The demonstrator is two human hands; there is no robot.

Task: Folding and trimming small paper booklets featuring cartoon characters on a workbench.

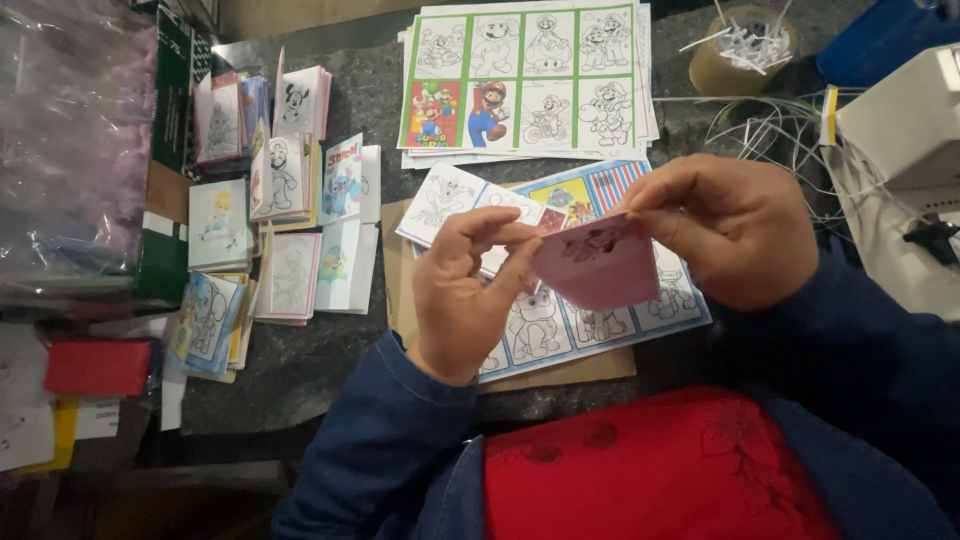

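Your left hand (462, 295) and right hand (722, 232) are both pinched on one small pink booklet (598, 265): left fingertips at its left edge, right thumb and fingers at its top right corner. You hold it clear of the table, just above the blue-bordered sheet (590, 320) of cartoon panels.

Judgement: the step looks like squaring or folding the booklet. Keep the pinch light and near the edges so the pages line up; press the crease only once the corners meet. Whether the pages are already aligned cannot be told from here.

Edges and room: the blue-bordered sheet lies on brown card (400, 270), whose front edge is close to your body. The green-bordered sheet (520, 80) lies just beyond. Stacks of finished booklets (280, 210) stand well to the left, with bare dark table (310, 370) between them and your left forearm; that is your open room. To the right, white wires (770, 130) and a white machine (905, 130) are near your right wrist; keep that elbow in.
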